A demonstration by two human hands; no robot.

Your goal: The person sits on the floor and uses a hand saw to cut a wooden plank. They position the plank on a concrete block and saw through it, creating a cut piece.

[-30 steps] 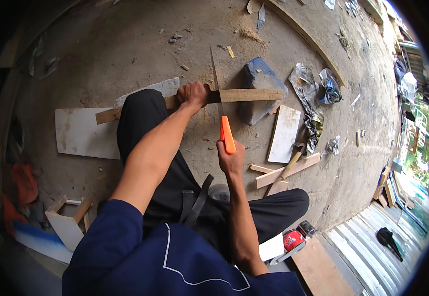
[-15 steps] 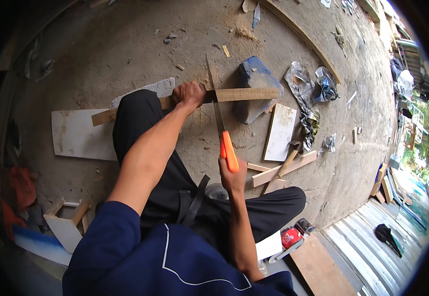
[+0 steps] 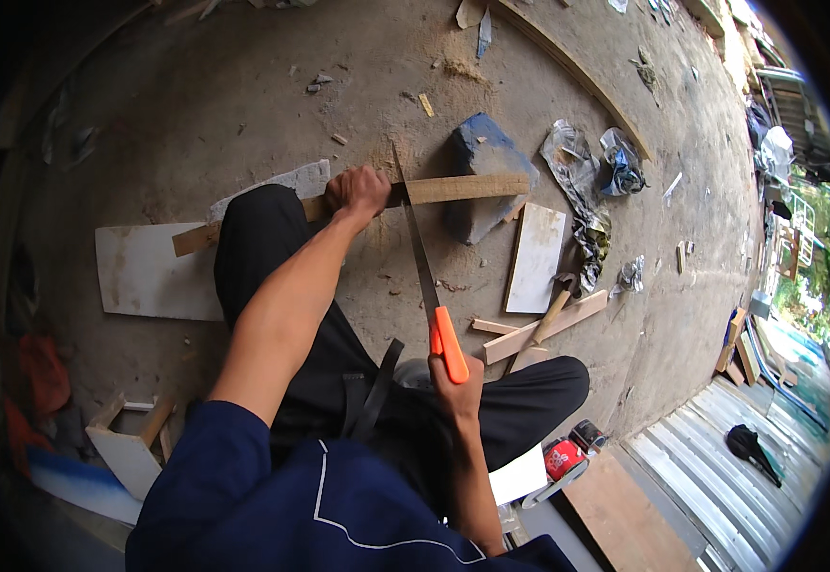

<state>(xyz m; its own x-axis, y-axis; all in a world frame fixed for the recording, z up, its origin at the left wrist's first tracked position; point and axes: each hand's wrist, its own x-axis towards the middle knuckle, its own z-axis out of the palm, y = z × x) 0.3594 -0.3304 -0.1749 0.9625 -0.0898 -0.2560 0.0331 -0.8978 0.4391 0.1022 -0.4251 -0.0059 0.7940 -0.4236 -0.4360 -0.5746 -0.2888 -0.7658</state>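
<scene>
A long wooden strip (image 3: pixel 467 187) lies crosswise before me, its right part resting on a blue-grey block (image 3: pixel 480 221). Its left part passes under my bent left knee. My left hand (image 3: pixel 359 193) is closed around the strip, just left of the saw blade. In my right hand (image 3: pixel 460 386) is the orange handle of a handsaw (image 3: pixel 420 250), gripped near my lap. The saw's blade crosses the strip between my left hand and the block, with its tip pointing away from me.
White boards (image 3: pixel 536 257) lie on the dusty floor, another (image 3: pixel 148 272) at left. A hammer (image 3: pixel 552 316) rests across wood offcuts (image 3: pixel 577 319) at right. Crumpled plastic (image 3: pixel 577 162) lies beyond the block. A red-and-black power tool (image 3: pixel 564 459) sits by my right thigh, near corrugated metal sheet (image 3: pixel 710 467).
My right hand has drawn the handsaw back toward my body, so more of the blade's length has passed the strip. My left hand still grips the strip.
</scene>
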